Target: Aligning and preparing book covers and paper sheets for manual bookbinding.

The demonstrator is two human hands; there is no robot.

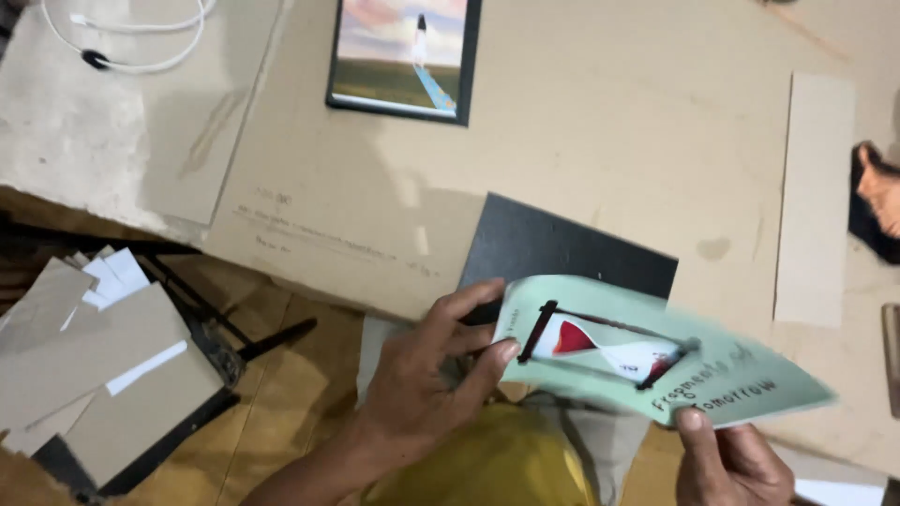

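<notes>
Both hands hold a pale green printed sheet with an hourglass picture just above the near edge of the worktop: the left hand has its grip clamped on the sheet's left end, the right hand pinches its lower right edge. Partly beneath the sheet lies a black board. A framed picture lies well apart at the far side, a cardboard strip to the right, and bare worktop between them.
</notes>
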